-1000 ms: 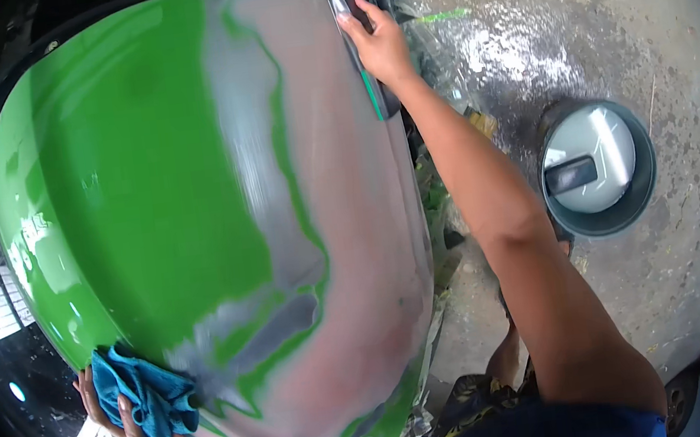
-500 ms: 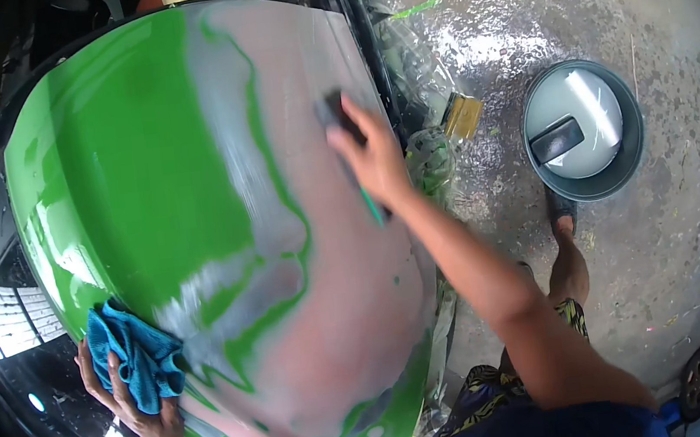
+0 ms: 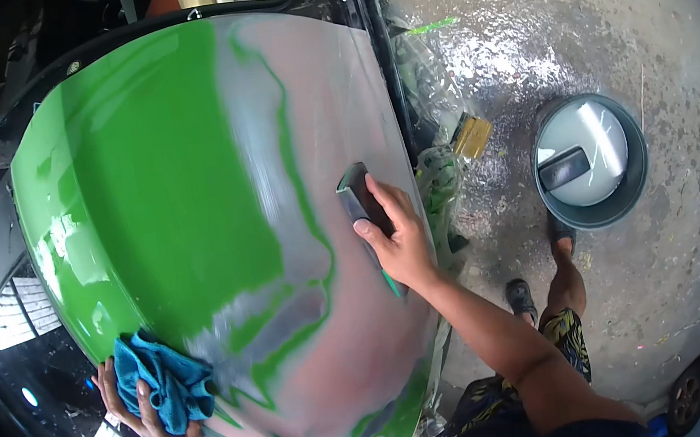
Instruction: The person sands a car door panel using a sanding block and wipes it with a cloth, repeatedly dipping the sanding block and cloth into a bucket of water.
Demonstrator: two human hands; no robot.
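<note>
The right hand's grip [image 3: 401, 243] is closed around a long dark block [image 3: 355, 202], which lies against the right part of a curved green panel [image 3: 162, 180], over a dull pinkish patch [image 3: 354, 323]. The left hand [image 3: 152, 422] clasps a crumpled blue cloth [image 3: 165, 381] at the panel's near left edge. Farther right, a grey bucket [image 3: 599, 217] (pale liquid and another dark block [image 3: 565, 168] inside) stands on the floor [image 3: 690, 281].

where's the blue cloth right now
In the head view, the blue cloth is at the lower left, held in the left hand at the edge of the green panel.
</note>
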